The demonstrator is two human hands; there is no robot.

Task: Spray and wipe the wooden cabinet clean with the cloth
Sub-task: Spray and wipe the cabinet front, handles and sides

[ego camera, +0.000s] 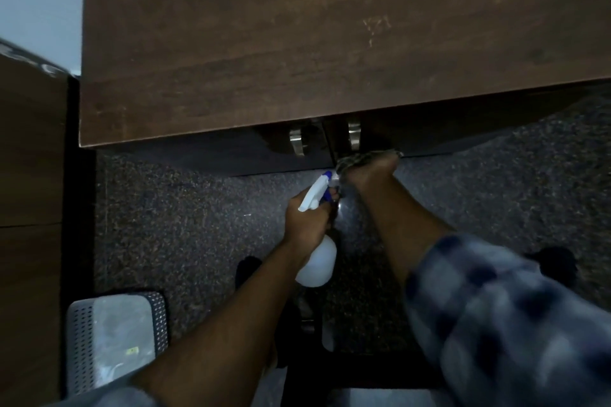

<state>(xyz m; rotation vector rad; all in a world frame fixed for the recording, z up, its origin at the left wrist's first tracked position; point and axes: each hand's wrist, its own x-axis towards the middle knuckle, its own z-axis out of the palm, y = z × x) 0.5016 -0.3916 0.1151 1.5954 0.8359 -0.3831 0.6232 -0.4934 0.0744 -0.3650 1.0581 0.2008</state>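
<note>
I look straight down on the dark wooden cabinet (pixel 297 43), whose top fills the upper part of the view. Below its front edge two metal door handles (pixel 297 141) show. My left hand (pixel 307 218) grips a white spray bottle (pixel 316 263) by its neck, a finger on the blue trigger, nozzle aimed at the cabinet front. My right hand (pixel 370 173) holds a patterned cloth (pixel 360 160) against the right door, just under the right handle. The cloth is partly hidden by my fingers.
A speckled dark floor (pixel 185 218) lies under me. A perforated grey bin (pixel 115 337) stands at the lower left. Another wooden unit (pixel 29 175) runs along the left edge. My feet (pixel 248 269) show near the bottle.
</note>
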